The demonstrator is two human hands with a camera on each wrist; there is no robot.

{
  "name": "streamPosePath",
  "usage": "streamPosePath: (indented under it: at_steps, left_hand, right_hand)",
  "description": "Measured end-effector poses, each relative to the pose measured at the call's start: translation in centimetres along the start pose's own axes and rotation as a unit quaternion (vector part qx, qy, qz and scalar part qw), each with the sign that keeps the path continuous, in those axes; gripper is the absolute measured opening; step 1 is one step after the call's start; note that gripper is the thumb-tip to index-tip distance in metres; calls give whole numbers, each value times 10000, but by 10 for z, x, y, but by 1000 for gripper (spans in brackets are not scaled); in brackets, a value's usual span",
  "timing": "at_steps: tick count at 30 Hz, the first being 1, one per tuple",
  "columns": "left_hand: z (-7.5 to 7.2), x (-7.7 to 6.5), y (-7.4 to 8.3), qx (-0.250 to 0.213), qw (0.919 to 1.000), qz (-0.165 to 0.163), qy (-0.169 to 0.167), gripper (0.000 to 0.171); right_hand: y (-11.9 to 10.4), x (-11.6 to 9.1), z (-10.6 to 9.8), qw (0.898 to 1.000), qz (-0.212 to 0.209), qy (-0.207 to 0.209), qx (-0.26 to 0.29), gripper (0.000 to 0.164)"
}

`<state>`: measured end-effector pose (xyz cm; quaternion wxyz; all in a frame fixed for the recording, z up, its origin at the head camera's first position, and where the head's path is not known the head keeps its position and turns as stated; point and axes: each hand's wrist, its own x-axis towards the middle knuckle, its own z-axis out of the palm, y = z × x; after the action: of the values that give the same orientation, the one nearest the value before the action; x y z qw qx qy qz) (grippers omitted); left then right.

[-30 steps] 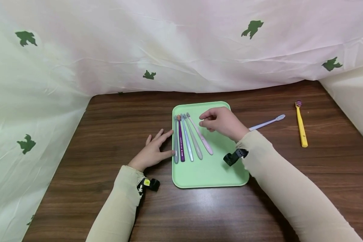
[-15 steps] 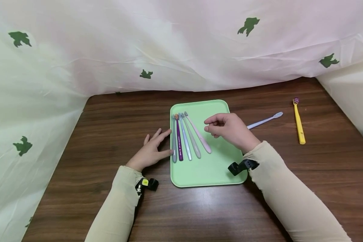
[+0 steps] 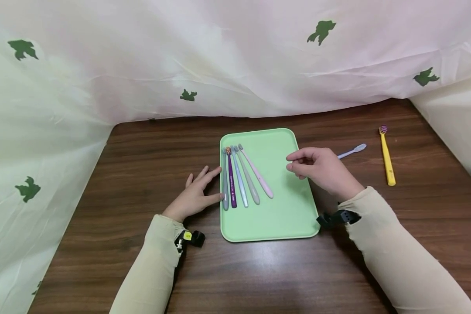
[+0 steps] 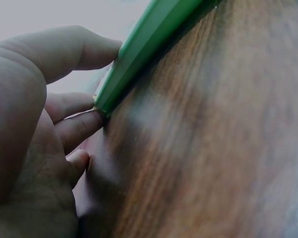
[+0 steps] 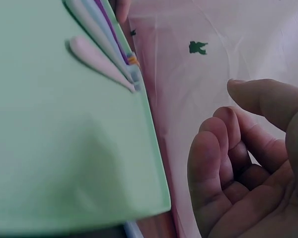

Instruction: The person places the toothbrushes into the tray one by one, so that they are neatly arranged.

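A pale green tray (image 3: 268,222) holds several toothbrushes along its left side: a grey one (image 3: 225,187), a purple one (image 3: 231,181), a light blue one (image 3: 240,183), a grey-green one (image 3: 252,186) and a pink one (image 3: 261,179). My left hand (image 3: 194,198) touches the tray's left edge; in the left wrist view, thumb and fingertips meet the tray wall (image 4: 144,44). Over the tray's right edge hovers my right hand (image 3: 322,170), its fingers loosely bent around nothing. Behind it, a blue toothbrush (image 3: 352,151) is partly hidden.
Farther right on the dark wooden table (image 3: 259,279) lies a yellow toothbrush (image 3: 387,161). A white cloth (image 3: 235,56) with green bird shapes hangs behind the table and at both sides.
My right hand has moved right, from above the tray's middle to its right edge, near the blue toothbrush. The left hand stays against the tray.
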<state>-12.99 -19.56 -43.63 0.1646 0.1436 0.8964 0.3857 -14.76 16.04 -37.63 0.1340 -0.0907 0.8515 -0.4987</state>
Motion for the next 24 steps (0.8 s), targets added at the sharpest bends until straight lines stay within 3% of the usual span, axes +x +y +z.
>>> streamPosePath:
  at_steps: [16,24]
  left_hand:
    - [1,0,0,38,10000,-40,-22,76]
    - [0,0,1,1,10000,-61,-19,76]
  right_hand:
    - [17,-15,-36,9976,213,518,-397,37]
    - [21,-18,-61,9940,197,1025,-327,37]
